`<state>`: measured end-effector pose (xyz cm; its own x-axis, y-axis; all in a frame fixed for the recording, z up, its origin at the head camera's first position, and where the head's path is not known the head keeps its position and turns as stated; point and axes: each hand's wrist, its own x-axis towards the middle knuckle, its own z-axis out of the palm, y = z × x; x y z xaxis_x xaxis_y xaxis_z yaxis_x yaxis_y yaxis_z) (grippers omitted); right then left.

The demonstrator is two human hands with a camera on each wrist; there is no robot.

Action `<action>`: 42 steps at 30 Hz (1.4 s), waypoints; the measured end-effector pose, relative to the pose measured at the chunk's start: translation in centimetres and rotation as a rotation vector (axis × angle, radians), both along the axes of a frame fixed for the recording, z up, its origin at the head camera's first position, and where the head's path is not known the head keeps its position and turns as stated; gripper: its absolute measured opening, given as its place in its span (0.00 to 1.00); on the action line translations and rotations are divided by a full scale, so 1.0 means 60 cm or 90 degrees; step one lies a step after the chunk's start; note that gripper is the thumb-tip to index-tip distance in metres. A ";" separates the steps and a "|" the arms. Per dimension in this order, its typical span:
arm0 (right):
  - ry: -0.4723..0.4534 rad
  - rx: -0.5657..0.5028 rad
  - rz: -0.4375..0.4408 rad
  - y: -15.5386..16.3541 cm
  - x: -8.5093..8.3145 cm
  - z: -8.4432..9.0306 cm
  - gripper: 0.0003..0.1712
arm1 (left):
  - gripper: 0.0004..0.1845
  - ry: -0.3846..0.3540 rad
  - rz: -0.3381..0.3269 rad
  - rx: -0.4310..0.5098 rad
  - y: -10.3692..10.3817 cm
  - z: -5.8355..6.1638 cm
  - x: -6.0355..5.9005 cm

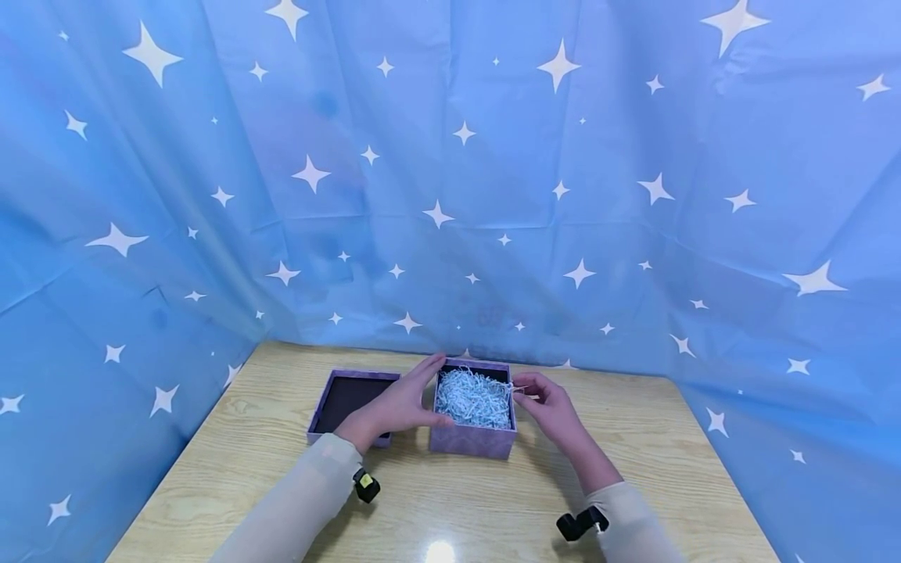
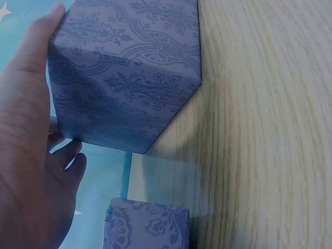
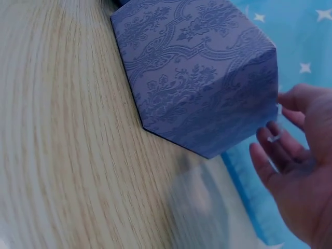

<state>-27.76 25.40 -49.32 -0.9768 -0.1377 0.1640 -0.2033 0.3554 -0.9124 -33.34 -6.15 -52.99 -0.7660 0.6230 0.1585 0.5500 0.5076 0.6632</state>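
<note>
Left hand point(image 1: 400, 403) grips box point(image 1: 470, 442) between thumb and fingers, lid point(image 1: 352, 397) left of them; right hand point(image 1: 549, 405) pinches shreds point(image 3: 274, 138).

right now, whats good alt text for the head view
The left hand holds an open purple box of blue shreds on a wooden table while the right hand seems to pinch strands at its right rim. A purple lid lies left, a starry blue backdrop behind.

Head cam bright w/ glare point(image 1: 439, 552) — wrist cams dim
</note>
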 end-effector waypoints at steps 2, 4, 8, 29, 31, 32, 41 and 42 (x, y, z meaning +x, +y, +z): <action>-0.003 -0.008 -0.003 0.002 -0.005 -0.009 0.19 | 0.64 -0.002 0.000 0.001 0.000 0.000 0.001; -0.008 -0.017 -0.013 0.004 -0.014 -0.023 0.18 | 0.64 -0.002 0.000 -0.001 0.000 0.000 0.000; -0.015 -0.019 -0.036 0.009 -0.032 -0.049 0.16 | 0.65 0.001 -0.001 -0.005 0.000 -0.001 -0.001; 0.017 0.075 0.003 0.003 -0.047 -0.021 0.07 | 0.64 0.005 0.001 -0.012 0.001 0.000 -0.001; 0.047 0.109 0.015 -0.003 -0.046 -0.014 0.05 | 0.64 0.010 0.001 -0.013 0.001 0.001 -0.001; 0.061 0.123 0.027 -0.007 -0.045 -0.010 0.05 | 0.64 0.013 0.001 -0.013 0.001 0.001 0.000; 0.133 0.226 0.144 -0.049 -0.038 0.022 0.07 | 0.63 0.000 -0.002 -0.003 0.000 0.002 0.001; 0.137 0.241 0.150 -0.052 -0.038 0.024 0.07 | 0.62 -0.002 -0.001 -0.002 0.000 0.003 0.001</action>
